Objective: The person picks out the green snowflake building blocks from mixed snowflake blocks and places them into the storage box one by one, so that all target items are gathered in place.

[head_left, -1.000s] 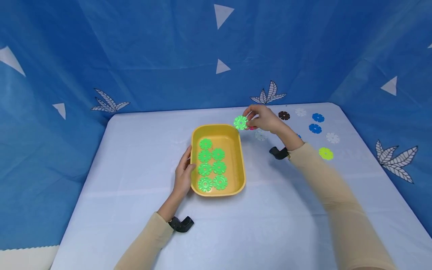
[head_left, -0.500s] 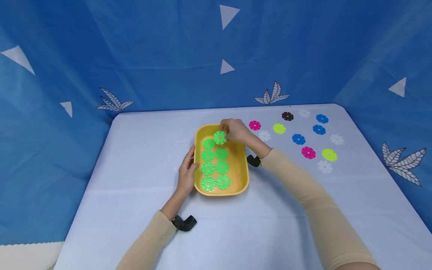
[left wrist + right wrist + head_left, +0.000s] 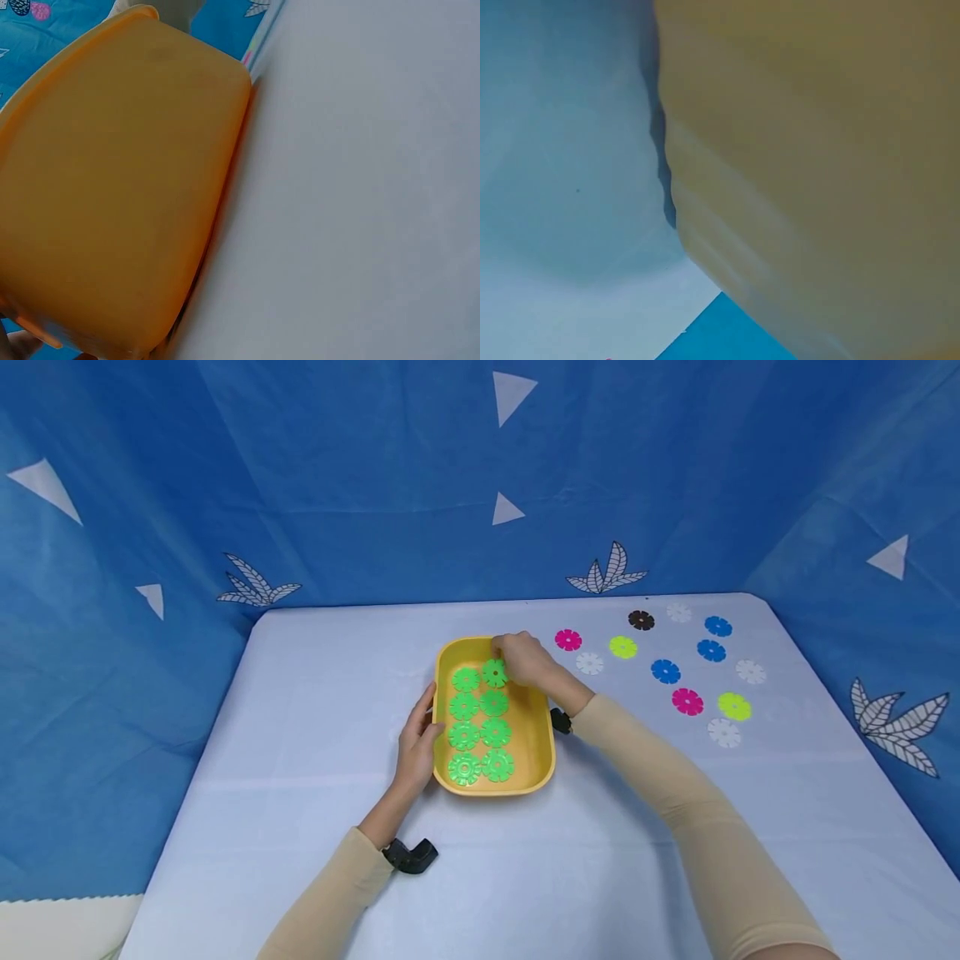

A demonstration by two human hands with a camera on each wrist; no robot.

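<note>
A yellow plastic tray [image 3: 542, 752] stands on the table, with green notched plastic snowflake discs in two columns inside. My left hand [image 3: 415, 752] grips its left wall, thumb over the rim; that wall's outside fills much of the left wrist view, with fingers [image 3: 21, 343] at the lower corner. My right hand [image 3: 522, 658] reaches over the far right of the tray. Its curled fingers are at the edge of the top right green snowflake disc [image 3: 494, 673], which lies level with the others. The fingertips are partly hidden. The right wrist view shows mostly the tray's outer wall [image 3: 802, 165].
Right of the tray, loose snowflake discs are scattered: pink [image 3: 567, 640], white [image 3: 589, 663], yellow-green [image 3: 622, 647], brown [image 3: 641, 620], blue [image 3: 665, 672] and several more. A blue patterned cloth [image 3: 375, 527] hangs behind the white-covered table [image 3: 322, 693].
My right hand has carried a green snowflake disc left from beside the tray's far right corner and lowered it inside, at the top of the right column. My left hand keeps its hold.
</note>
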